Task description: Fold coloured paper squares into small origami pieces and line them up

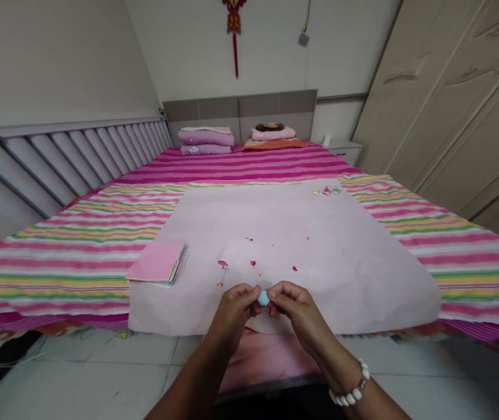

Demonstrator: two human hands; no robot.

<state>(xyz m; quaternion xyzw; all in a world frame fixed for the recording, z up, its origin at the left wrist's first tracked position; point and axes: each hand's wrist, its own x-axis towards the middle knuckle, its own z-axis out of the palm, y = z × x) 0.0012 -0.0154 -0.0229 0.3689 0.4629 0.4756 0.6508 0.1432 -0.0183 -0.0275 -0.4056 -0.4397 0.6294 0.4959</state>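
A small folded piece of light blue paper [264, 298] is held up between both hands, over the near edge of a pale sheet [310, 227] on the bed. My left hand [239, 302] pinches its left side between thumb and fingers. On its right side, my right hand [289, 300] grips it the same way. The fingers cover part of the paper. Just beyond the hands lie several small red scraps [253, 263]. A stack of coloured paper squares [157, 261], pink on top, rests to the left.
Three small folded paper pieces, among them a pink one [327, 191], sit at the sheet's far right. Striped bedding [56, 245] surrounds the sheet. Folded purple bedding [205, 138] lies by the headboard [218, 109]. A slatted rail [69, 160] runs along the left.
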